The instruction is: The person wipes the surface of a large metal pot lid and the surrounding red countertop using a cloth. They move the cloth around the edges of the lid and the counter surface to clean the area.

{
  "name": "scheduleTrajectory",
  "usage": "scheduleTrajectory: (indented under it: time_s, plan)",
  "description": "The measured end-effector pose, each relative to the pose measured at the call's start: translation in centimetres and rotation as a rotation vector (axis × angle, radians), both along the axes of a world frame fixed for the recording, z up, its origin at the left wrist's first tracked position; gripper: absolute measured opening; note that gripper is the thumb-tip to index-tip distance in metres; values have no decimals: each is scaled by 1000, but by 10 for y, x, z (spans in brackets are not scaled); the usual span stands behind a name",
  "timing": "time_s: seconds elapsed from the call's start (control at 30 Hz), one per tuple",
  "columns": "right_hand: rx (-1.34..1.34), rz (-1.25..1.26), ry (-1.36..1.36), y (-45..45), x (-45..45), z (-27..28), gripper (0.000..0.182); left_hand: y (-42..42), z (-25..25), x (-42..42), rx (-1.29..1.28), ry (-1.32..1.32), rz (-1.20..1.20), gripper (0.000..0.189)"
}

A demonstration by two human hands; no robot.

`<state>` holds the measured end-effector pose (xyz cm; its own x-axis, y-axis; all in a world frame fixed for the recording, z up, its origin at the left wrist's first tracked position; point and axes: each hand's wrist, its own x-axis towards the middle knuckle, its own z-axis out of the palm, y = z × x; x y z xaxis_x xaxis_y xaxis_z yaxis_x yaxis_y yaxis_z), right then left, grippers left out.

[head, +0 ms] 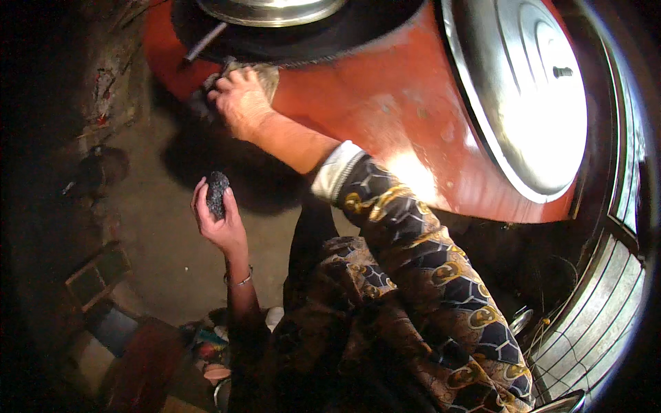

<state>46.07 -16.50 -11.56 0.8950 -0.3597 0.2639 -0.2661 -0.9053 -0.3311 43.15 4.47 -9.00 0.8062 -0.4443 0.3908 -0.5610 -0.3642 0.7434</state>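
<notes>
My left hand (219,219) is raised over the floor at the lower left, its fingers closed round a dark, speckled lump (218,195), perhaps a scouring pad or a stone. My right arm reaches up and to the left across the picture. With my right hand (241,100) I press a greyish-brown cloth (267,80) on the red stove top (356,98), by the rim of a large black pan or wok (330,46). A thin metal rod (205,42) lies at that rim, above my right hand. The cloth's underside is hidden.
A large round metal lid (532,103) with a small knob leans at the right of the red top. A shiny metal basin or lid (273,13) sits over the black pan. Boxes (111,322) and mixed small items lie at the lower left. A window with bars (594,320) is at the right.
</notes>
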Motion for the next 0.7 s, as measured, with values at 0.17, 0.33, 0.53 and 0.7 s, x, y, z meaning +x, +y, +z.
scheduleTrajectory:
  time_s: [0.17,0.33,0.53,0.7]
  plan:
    - [137,-120,-140,-37,-221,14,47,-3,-12,-65,-42,126,-42,34]
    - [167,-521,112,-33,-517,11,60,-9,-21,-120,-7,137,-169,31]
    - [86,-798,-4,-11,-595,2,56,-3,-33,-129,-45,258,-151,31]
    - [154,-475,24,-7,-418,2,60,15,-55,-119,-52,450,23,33]
